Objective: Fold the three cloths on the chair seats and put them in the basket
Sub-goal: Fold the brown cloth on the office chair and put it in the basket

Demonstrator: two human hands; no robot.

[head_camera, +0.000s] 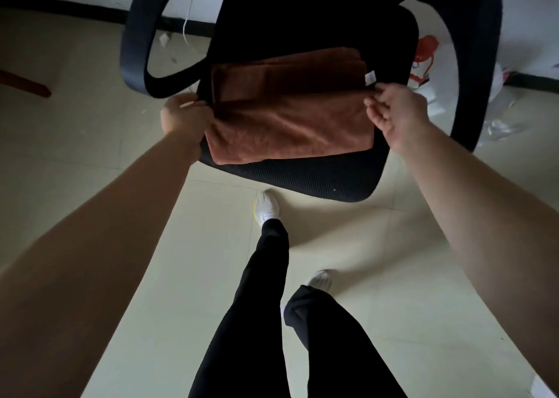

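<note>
Cloth (290, 116), rust-brown and plush, lies across the black chair seat (302, 180), already doubled so that a nearer layer overlaps a darker band behind it. A small white label (370, 77) sticks out at its far right corner. The left hand (184, 116) pinches the left edge of the fold, fingers closed on the fabric where the two layers meet. The right hand (396, 113) does the same at the right edge just below the label, thumb and fingers nipping the cloth. Holding both ends of one crease at once keeps the edge straight and taut, which seems to be the reason for this symmetric grip: the next fold can be carried over squarely without the layers sliding apart.

Seat padding gives a flat, grippy base, so the lower layer should stay put while the upper one is moved. The chair's armrests (136, 44) curve up on either side, and the arms reach in between them. No basket shows in this view, nor any other cloth, so this piece looks to be mid-fold, with stowing yet to come.
</note>
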